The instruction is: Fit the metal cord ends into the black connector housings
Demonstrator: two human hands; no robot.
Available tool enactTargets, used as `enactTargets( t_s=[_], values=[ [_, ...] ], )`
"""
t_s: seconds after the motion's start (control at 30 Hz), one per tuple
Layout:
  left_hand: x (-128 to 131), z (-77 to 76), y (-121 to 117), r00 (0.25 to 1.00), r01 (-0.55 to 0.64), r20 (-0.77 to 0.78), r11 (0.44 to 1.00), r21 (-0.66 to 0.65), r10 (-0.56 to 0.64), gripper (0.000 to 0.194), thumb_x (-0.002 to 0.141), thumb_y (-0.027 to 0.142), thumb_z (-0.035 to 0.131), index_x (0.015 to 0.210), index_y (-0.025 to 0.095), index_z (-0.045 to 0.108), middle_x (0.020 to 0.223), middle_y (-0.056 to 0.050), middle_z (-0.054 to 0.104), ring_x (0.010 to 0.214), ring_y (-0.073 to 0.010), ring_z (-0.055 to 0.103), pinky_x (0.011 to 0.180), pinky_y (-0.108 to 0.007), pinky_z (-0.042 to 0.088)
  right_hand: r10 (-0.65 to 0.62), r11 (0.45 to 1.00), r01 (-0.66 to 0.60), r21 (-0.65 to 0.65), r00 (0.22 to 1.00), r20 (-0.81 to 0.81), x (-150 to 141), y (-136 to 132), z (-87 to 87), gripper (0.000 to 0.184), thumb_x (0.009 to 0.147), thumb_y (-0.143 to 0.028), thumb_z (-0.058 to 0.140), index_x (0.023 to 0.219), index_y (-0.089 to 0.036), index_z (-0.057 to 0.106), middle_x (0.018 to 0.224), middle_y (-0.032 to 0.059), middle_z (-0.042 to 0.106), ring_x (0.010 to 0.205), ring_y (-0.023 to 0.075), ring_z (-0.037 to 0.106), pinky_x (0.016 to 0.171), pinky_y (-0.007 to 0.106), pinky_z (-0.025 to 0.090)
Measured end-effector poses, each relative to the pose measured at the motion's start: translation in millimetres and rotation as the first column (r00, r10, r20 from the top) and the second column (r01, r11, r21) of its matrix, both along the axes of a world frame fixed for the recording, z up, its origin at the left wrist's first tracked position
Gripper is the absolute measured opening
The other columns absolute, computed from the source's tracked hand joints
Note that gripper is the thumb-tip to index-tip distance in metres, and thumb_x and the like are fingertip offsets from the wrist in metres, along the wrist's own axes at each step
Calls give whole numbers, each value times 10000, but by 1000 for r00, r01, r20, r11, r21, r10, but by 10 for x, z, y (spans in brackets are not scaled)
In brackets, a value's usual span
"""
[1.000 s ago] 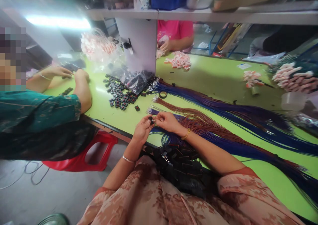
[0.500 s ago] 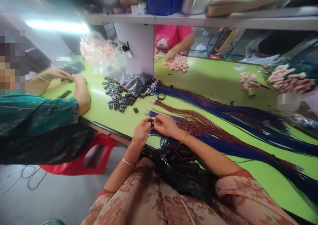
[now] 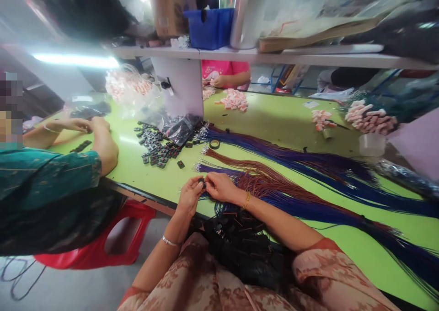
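Between the fingertips of my left hand [image 3: 190,196] is a small black plastic housing [image 3: 202,182]. My right hand [image 3: 222,187] meets it from the other side, thumb and fingers pinched at the housing; what they grip is hidden. Thin blue wires [image 3: 219,206] show just below the right hand. Beside and beyond it lie bundles of brown wires [image 3: 250,164] and blue wires [image 3: 295,206] with metal-tipped ends. Black pieces with wires [image 3: 240,242] are heaped in my lap. A loose pile of black housings [image 3: 157,148] lies ahead to the left.
A roll of tape [image 3: 214,144] sits near the wire ends. At left a co-worker's arm [image 3: 104,146] rests on the green table [image 3: 137,178], beside a red stool [image 3: 126,238]. Across the table another person handles pink-and-white pieces [image 3: 234,100]. A shelf [image 3: 240,55] with a blue bin [image 3: 211,29] spans above.
The view has tilted up, so more of the shelf shows and the table sits lower. My hands remain together at the black housing. The person across has drawn a hand back from the pink-and-white pile.
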State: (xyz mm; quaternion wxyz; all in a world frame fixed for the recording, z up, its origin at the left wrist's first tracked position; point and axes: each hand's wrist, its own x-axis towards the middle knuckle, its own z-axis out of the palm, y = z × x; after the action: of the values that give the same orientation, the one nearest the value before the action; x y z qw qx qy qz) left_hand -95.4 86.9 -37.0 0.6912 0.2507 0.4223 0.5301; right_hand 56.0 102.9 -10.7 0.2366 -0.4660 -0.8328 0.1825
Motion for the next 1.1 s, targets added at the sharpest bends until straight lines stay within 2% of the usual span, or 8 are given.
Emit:
enactTargets(
  t_s=[0.13,0.27,0.33,0.5,0.7,0.8,0.93,1.1],
  values=[
    [6,-4,-2,1000,-1,-23,1000,-3,1,379,596,230,824,926,132,665,867,-64,710,721,-104,634,699,-222,504,-19,999,17,-51,999,-44,185,286,126,185,895,-230,453,824,-168,612,801,31,653,700,124,536,650,228,346],
    [-1,-24,2,1000,12,-29,1000,12,-12,376,617,249,815,944,136,666,924,-84,716,756,-109,643,704,-217,509,-360,929,369,-15,915,181,405,707,160,184,859,-290,524,951,-186,644,966,85,651,843,185,565,711,267,372],
    [-5,-22,-5,999,22,-23,1000,11,-22,388,612,260,820,947,138,667,924,-83,716,753,-108,643,705,-219,513,-380,911,409,-46,879,288,448,851,98,187,847,-292,534,950,-195,656,1002,94,646,870,201,572,716,276,376],
    [-3,22,-33,999,28,-21,1000,-7,-28,428,585,281,840,947,137,664,919,-79,716,757,-107,637,701,-215,510,-340,918,388,-77,873,349,454,945,-42,198,888,-246,448,910,-191,637,979,81,668,842,197,581,693,275,361],
    [-1,43,-38,998,53,-32,999,-10,-53,448,583,297,844,953,130,655,916,-88,714,757,-114,635,707,-225,499,-376,922,387,16,884,279,537,885,70,204,904,-225,409,943,-152,596,903,110,671,744,185,561,642,269,311],
    [6,27,-44,998,53,-32,999,-4,-53,453,589,305,842,961,131,650,929,-96,712,753,-113,634,718,-233,492,-327,945,328,21,932,158,461,902,149,158,868,-228,458,891,-158,597,825,80,669,675,166,533,616,261,295],
    [16,30,-61,999,41,-34,999,7,-40,434,610,305,829,972,142,652,927,-87,710,762,-118,631,732,-244,484,-181,983,181,5,982,-54,186,938,235,115,814,-211,496,798,-160,598,746,29,638,636,126,493,612,236,310],
    [12,76,-69,999,52,-2,999,-11,-52,427,597,299,833,949,143,649,920,-78,709,760,-117,628,735,-247,480,-23,999,8,-50,954,-299,-19,793,330,162,827,-260,495,762,-151,595,682,-7,600,617,98,469,605,212,334]
  ],
)
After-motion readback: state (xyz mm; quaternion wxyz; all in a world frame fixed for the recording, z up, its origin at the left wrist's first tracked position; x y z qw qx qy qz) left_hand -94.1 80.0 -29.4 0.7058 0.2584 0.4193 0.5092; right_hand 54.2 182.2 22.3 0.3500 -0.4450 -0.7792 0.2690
